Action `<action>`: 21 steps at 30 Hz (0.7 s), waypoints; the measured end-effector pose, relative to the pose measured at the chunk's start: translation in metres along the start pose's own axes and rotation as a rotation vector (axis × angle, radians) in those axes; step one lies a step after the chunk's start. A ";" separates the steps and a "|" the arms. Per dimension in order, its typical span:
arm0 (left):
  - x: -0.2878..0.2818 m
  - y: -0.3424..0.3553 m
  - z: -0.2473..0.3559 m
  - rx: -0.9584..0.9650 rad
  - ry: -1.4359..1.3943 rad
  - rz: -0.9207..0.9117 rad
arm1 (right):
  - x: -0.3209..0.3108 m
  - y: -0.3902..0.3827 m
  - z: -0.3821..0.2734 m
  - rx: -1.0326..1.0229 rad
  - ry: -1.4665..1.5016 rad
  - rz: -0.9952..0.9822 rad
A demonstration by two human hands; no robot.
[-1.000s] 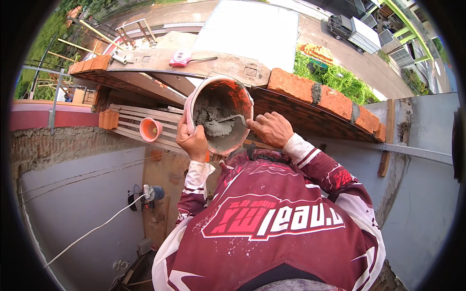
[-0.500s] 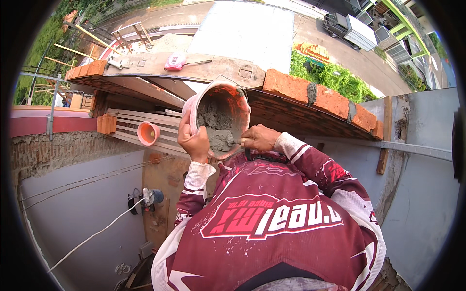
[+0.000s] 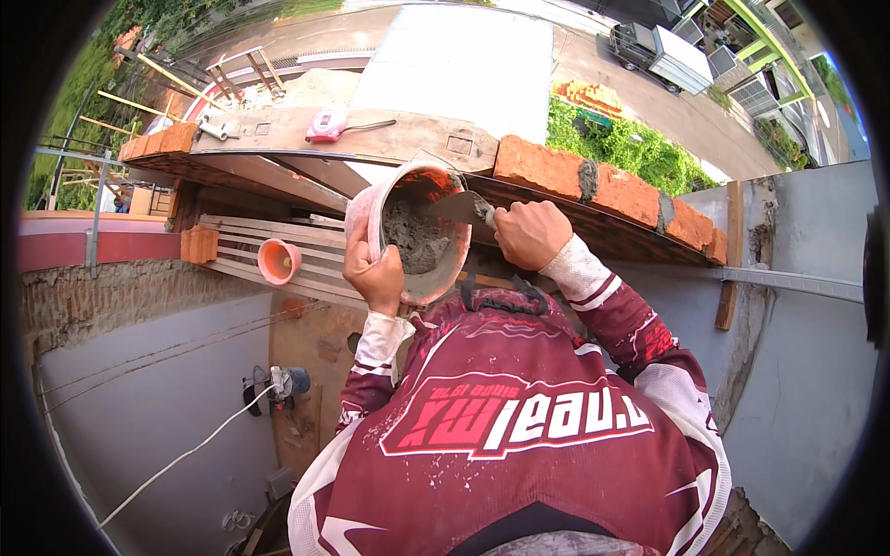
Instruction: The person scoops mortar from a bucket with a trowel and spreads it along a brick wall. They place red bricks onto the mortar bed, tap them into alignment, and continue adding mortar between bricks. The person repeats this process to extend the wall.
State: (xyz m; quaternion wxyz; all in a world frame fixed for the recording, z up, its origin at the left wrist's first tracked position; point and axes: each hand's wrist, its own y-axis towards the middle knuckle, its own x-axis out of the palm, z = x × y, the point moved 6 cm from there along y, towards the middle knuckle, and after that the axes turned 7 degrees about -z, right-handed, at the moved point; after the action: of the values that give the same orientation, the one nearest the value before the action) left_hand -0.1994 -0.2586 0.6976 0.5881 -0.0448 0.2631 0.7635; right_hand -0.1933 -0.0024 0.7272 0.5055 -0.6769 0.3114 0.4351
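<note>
My left hand (image 3: 375, 274) is closed on the near left side of a tilted bucket (image 3: 360, 213), its mouth facing me. Grey wet mortar (image 3: 414, 243) lies inside against the wall of the bucket. In my right hand (image 3: 535, 233) is the handle of a trowel (image 3: 449, 207), to the right of the bucket. The trowel's blade points left into the bucket's mouth, over the mortar. Part of the handle is hidden by my fingers. Just beyond my right hand runs a row of orange bricks (image 3: 626, 192) with mortar between them.
A pink tape measure (image 3: 326, 124), partly pulled out, lies on a wooden board (image 3: 417, 132) beyond the bucket. A small orange pot (image 3: 279, 261) sits on wooden slats (image 3: 320, 248) at the left. Below is a deep drop with a hanging white cable (image 3: 185, 456). A parked truck (image 3: 663, 57) stands far right.
My right hand has moved up and right from the bucket's near rim. The trowel blade now shows across the bucket's mouth, and the mortar surface looks reshaped. My left hand keeps its hold.
</note>
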 end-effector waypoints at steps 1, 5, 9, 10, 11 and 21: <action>0.002 0.001 0.000 0.014 0.007 -0.013 | 0.006 0.004 0.002 -0.012 0.057 -0.077; 0.012 0.000 -0.004 -0.043 -0.079 -0.049 | 0.065 0.023 -0.025 -0.139 0.367 -0.243; 0.009 -0.004 -0.020 -0.197 -0.205 -0.053 | 0.080 0.021 -0.035 -0.218 0.753 -0.300; 0.008 -0.005 -0.028 -0.265 -0.250 -0.054 | 0.084 0.020 -0.030 -0.224 0.874 -0.320; 0.004 -0.006 -0.041 -0.235 -0.292 -0.016 | 0.090 0.019 -0.024 -0.247 0.912 -0.300; -0.016 -0.045 -0.110 -0.622 -0.438 0.109 | 0.077 -0.118 0.104 0.270 1.207 0.105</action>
State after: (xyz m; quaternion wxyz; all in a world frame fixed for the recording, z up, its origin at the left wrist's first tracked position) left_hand -0.1794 -0.3153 0.5934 0.5474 -0.0428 -0.1109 0.8284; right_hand -0.0875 0.1333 0.6950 0.2994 -0.7175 0.6275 -0.0432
